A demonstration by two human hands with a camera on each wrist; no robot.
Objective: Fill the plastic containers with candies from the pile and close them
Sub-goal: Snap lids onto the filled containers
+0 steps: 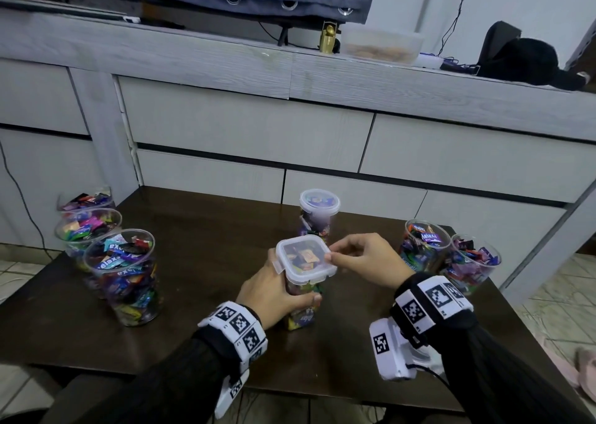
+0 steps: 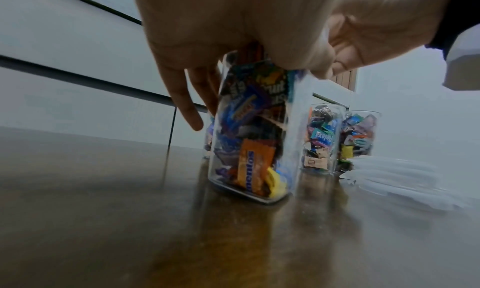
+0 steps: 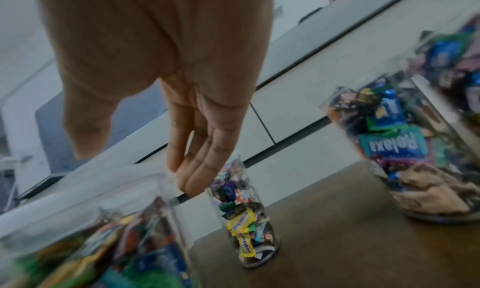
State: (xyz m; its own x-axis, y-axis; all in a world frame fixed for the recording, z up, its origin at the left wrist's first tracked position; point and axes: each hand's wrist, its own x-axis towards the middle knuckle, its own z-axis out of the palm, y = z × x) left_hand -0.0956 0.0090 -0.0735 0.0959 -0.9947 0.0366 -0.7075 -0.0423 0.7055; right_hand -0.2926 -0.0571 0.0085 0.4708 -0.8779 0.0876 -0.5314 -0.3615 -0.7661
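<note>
Clear, rigid plastic, the tall square candy-filled container [image 1: 301,294] near the worktop's [image 1: 200,294] front edge looks light but smooth-walled, best clasped mid-body as the left hand [image 1: 274,291] does, while the right hand's [image 1: 364,259] grip pinches its translucent snap lid's [image 1: 304,256] flap.

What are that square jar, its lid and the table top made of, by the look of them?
Square jar: clear hard plastic, probably; the candies show through.
Lid: cloudy, softer-looking plastic with side flaps.
Table: dark brown, glossy, likely varnished wood or laminate; it mirrors the jar.
</note>
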